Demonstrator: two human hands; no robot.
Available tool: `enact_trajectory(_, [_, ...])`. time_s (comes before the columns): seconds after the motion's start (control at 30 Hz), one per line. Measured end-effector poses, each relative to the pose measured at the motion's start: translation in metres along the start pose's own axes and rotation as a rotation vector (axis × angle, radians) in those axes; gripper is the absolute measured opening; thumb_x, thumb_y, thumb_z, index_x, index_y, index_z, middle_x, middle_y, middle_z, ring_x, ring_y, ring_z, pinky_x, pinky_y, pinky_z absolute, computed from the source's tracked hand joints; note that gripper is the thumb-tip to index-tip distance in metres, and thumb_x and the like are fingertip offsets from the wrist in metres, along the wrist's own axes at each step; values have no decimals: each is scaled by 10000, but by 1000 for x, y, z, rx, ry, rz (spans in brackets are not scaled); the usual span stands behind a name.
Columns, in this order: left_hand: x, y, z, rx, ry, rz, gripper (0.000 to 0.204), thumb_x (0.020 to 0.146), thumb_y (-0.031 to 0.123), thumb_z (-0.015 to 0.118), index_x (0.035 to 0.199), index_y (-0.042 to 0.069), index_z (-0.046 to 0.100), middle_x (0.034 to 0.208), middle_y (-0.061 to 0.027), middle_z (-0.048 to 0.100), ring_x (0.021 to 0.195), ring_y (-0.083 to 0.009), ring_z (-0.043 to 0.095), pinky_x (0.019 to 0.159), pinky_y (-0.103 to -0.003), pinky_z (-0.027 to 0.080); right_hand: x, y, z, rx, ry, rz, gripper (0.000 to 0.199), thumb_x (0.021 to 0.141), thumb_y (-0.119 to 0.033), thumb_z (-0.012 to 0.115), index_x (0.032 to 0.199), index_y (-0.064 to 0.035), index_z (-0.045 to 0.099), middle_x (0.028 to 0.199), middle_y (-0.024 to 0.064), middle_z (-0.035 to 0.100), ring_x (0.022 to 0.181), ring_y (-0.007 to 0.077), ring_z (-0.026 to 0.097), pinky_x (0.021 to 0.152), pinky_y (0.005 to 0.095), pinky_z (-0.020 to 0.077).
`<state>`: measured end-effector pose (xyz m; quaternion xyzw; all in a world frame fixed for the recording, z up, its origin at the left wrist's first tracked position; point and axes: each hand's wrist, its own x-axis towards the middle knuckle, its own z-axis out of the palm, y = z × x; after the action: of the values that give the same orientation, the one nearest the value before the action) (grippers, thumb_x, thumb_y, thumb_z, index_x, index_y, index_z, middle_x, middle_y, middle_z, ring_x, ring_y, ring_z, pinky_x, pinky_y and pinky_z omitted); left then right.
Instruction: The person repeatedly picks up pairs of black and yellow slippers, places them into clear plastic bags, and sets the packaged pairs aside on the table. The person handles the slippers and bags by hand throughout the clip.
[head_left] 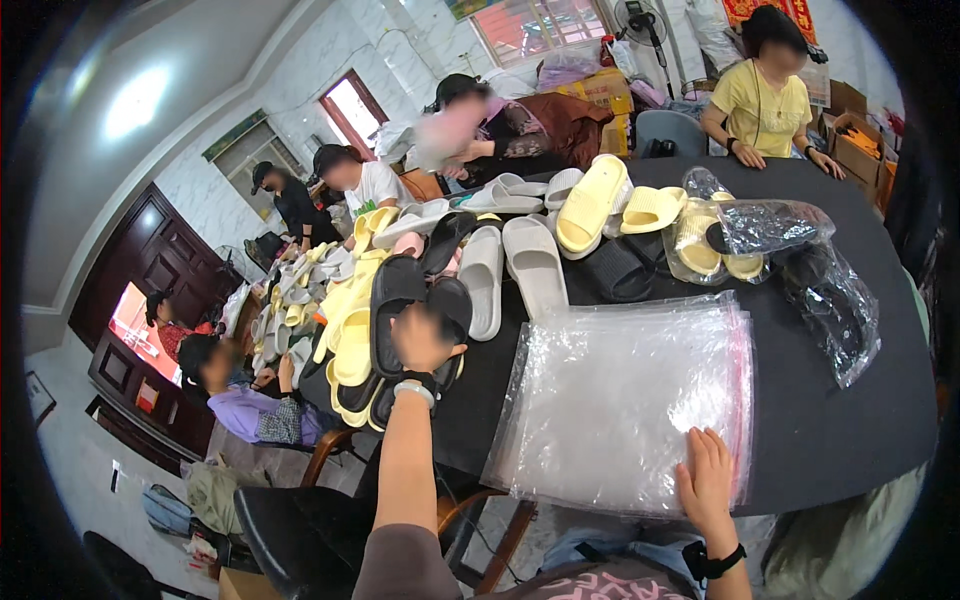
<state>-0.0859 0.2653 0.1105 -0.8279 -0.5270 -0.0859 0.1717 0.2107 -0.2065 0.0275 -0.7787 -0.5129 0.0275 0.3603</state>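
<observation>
My left hand reaches onto a pair of black slide sandals at the front of a long heap. Its thumb sticks out to the right; the other fingers are smeared, so their grip cannot be told. Flat on the right edge of a stack of clear plastic bags lies my right hand, fingers stretched out and holding nothing. The bags have a pinkish strip along their right side. Close to my left hand are yellow slides on its left and grey slides on its right.
Bagged yellow slides and black slides in clear wrap lie at the right of the black table. A black chair stands by my left side. Several people work around the table; one in yellow stands at the far right.
</observation>
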Motion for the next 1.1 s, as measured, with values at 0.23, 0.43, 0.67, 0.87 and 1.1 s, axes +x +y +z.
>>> enact_trajectory(0.23, [12, -4, -15, -98, -172, -38, 1076, 577, 744, 782, 1421, 121, 542, 1569, -284, 293, 1498, -427, 189, 1170, -665, -14, -1, -2, 4, 14, 36, -4, 582, 856, -178, 643, 1393, -6, 501, 1412, 157, 516, 1364, 360, 412, 1112, 479, 313])
enact_trajectory(0.43, [7, -11, -12, -168, 62, 150, 508, 740, 456, 778, 1154, 164, 749, 1390, -273, 541, 1328, -405, 475, 1140, -564, 296, 1, -2, 0, -12, 24, -8, 578, 858, -187, 647, 1393, -18, 508, 1415, 149, 518, 1362, 347, 420, 1113, 469, 316])
enact_trajectory(0.67, [-51, 2, -39, -228, 155, 351, 336, 829, 193, 729, 1144, 74, 734, 1364, -224, 575, 1260, -396, 540, 1122, -520, 377, 3, -14, -3, -93, 39, -80, 592, 868, -159, 672, 1407, -5, 481, 1420, 161, 508, 1355, 353, 431, 1104, 467, 346])
enact_trajectory(0.87, [-146, 68, -32, -1133, -187, 185, 593, 1000, 225, 616, 1474, -50, 388, 1487, -246, 455, 1405, -344, 425, 1157, -405, 337, 1, -32, -44, 132, 112, -53, 615, 879, -126, 672, 1442, -16, 449, 1460, 208, 457, 1389, 389, 400, 1144, 479, 330])
enact_trajectory(1.1, [-199, 95, -14, -1528, -522, -114, 667, 1064, 210, 487, 1562, -50, 127, 1617, -215, 230, 1495, -293, 255, 1217, -385, 215, -12, 20, -75, 622, 264, 157, 576, 959, -115, 588, 1492, -13, 399, 1527, 177, 399, 1446, 291, 349, 1186, 429, 279])
